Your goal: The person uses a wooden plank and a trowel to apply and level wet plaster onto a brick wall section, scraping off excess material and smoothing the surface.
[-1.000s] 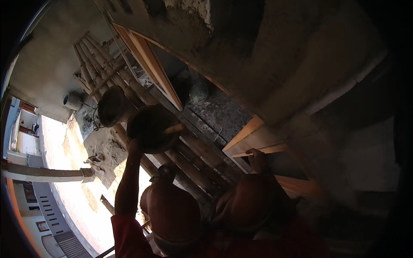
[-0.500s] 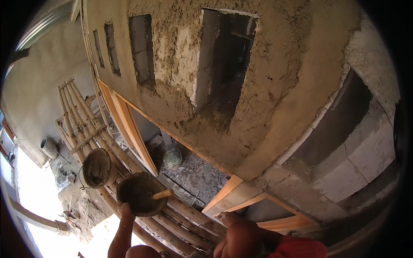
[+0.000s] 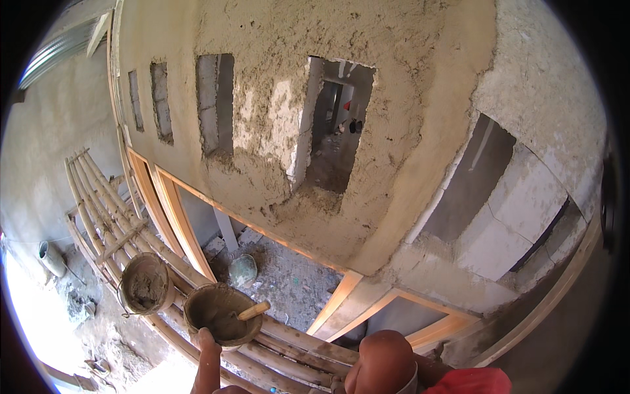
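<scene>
A person's bare left hand point(image 3: 205, 338) is gripping the near rim of a dark bucket point(image 3: 205, 302), which is sitting on round poles point(image 3: 285, 358) below a roughly plastered wall point(image 3: 420, 157). From this spot, the thumb is showing at the edge, apparently pinching the rim against fingers that are lying out of sight. A wooden handle point(image 3: 254, 310) is jutting over the bucket's right side, its other end resting inside. A second bucket point(image 3: 167, 289), containing grey paste, is standing just beside it on the left. A raised knee point(image 3: 384, 364) is blocking the right hand, so its grip is impossible to tell. Good handling is probably calling for a firm thumb, a level bucket bearing on more than one pole, and pressure that isn't tipping the rim or dislodging the handle.
</scene>
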`<action>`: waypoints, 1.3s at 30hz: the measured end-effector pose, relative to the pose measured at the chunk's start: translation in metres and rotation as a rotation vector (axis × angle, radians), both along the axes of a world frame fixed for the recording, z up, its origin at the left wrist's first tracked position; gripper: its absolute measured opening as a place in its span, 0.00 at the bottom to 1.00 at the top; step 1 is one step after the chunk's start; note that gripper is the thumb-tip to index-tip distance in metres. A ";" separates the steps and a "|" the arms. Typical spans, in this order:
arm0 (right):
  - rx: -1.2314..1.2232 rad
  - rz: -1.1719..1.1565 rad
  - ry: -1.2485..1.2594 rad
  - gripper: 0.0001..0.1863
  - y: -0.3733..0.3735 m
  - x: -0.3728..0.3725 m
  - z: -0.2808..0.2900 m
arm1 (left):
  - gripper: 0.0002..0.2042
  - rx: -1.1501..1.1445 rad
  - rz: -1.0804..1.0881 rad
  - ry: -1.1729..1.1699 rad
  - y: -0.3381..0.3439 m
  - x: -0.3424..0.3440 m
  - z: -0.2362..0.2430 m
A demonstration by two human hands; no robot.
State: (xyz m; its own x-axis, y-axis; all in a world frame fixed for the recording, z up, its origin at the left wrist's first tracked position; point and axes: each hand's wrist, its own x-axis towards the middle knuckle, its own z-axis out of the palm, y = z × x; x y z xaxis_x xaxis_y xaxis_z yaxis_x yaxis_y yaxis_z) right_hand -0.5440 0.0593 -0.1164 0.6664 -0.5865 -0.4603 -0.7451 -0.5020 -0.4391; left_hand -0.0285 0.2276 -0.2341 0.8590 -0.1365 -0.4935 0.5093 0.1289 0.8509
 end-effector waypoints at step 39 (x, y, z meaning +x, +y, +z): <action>0.392 -2.659 -1.168 0.21 0.393 -0.374 -0.112 | 0.20 -0.087 -0.089 0.061 0.015 -0.002 0.026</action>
